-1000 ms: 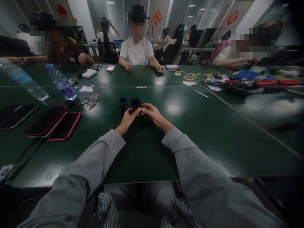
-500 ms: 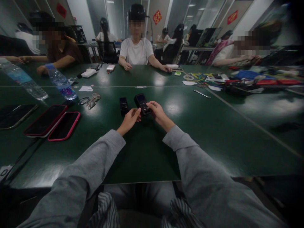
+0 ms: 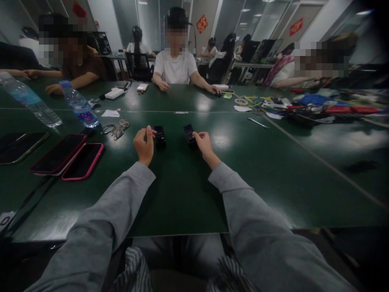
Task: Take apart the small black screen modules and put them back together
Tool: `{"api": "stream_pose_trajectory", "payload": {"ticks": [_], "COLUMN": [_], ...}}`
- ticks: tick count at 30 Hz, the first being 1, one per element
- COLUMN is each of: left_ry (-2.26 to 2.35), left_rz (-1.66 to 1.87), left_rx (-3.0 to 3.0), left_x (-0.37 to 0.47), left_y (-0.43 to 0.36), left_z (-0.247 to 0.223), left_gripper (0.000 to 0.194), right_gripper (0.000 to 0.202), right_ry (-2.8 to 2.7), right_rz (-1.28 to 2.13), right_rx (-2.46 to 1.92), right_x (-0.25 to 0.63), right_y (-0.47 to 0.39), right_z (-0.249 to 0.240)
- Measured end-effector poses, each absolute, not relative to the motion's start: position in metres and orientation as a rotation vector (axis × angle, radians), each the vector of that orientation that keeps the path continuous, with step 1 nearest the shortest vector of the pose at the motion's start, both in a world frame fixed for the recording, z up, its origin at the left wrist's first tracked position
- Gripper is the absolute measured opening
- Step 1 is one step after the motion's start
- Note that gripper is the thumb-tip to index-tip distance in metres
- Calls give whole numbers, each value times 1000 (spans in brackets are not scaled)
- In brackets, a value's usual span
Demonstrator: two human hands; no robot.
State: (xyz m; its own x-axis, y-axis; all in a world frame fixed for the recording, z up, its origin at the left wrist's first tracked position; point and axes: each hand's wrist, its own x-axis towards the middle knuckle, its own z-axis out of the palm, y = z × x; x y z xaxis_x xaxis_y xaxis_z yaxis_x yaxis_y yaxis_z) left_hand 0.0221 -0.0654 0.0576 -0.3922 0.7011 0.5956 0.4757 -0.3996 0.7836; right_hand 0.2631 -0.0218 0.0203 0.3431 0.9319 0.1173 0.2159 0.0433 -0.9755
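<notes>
Two small black devices with screens lie on the green table. My right hand (image 3: 204, 146) has its thumb and fingers closed on the near right side of the right black device (image 3: 189, 133). Just left of the other device, the left black device (image 3: 159, 136), is my left hand (image 3: 144, 145), raised with its thumb up and its fingers curled together. Nothing can be made out in my left hand, and it seems to stand slightly apart from the device.
Phones (image 3: 83, 161), two plastic bottles (image 3: 79, 106) and glasses (image 3: 119, 130) lie to the left. A pen-like metal item (image 3: 257, 123) and tangled cables (image 3: 267, 101) are at the right. A person in white (image 3: 175, 67) sits opposite.
My left hand has let go of the right device and moved left, past the left device. The right device now rests flatter and slightly further right, with my right hand still on it.
</notes>
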Motion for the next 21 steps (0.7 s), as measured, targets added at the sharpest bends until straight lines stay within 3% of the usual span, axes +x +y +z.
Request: {"api": "stream_pose_trajectory", "payload": {"ticks": [6,15,21], "left_ry": [1630,1579,1442], "left_rz": [1858,1725,1613], "left_rx": [1475,1775,1963], "left_x": [10,23,27], "left_y": [-43,-55,-58], "left_z": [42,45,47], "left_gripper": [38,28,31], "right_gripper": [39,33,50], "right_ry": [-1204,-1283,-1386], "right_rz": [626,431,420], "right_rx": [-1503,-1562,-1452], "right_x": [252,250,244], "right_y": [-9,-11,-21], "right_z": [14,15,15]}}
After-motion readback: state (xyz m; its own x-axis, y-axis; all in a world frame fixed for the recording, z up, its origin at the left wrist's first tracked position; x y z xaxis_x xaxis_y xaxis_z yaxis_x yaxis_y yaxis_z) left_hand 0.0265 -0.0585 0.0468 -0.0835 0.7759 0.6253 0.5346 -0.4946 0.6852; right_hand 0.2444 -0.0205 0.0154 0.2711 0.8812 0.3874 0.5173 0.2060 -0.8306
